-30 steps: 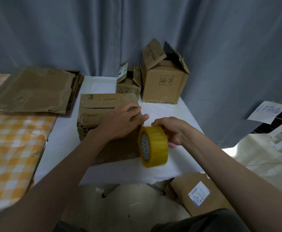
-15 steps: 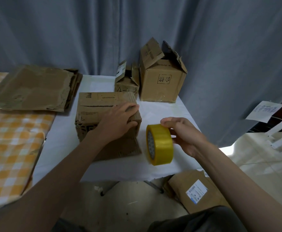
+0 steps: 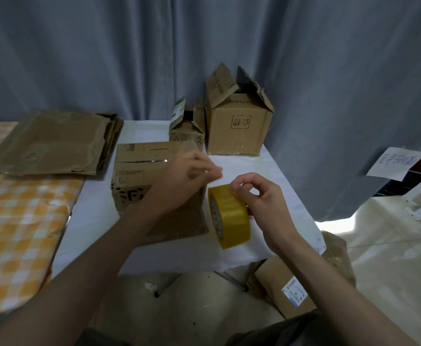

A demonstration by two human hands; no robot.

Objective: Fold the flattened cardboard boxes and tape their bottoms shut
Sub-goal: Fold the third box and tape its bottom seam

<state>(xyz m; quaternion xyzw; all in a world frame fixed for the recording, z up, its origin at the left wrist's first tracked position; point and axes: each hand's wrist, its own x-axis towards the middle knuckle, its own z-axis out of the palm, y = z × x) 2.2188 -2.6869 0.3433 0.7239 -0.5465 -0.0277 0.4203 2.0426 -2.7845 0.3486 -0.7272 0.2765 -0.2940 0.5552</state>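
Yellow tape sits on edge in my right hand, fingers curled on its rim, just right of the box on the white table. My left hand hovers blurred over the box; I cannot tell its grip. Flat cardboard lies far left.
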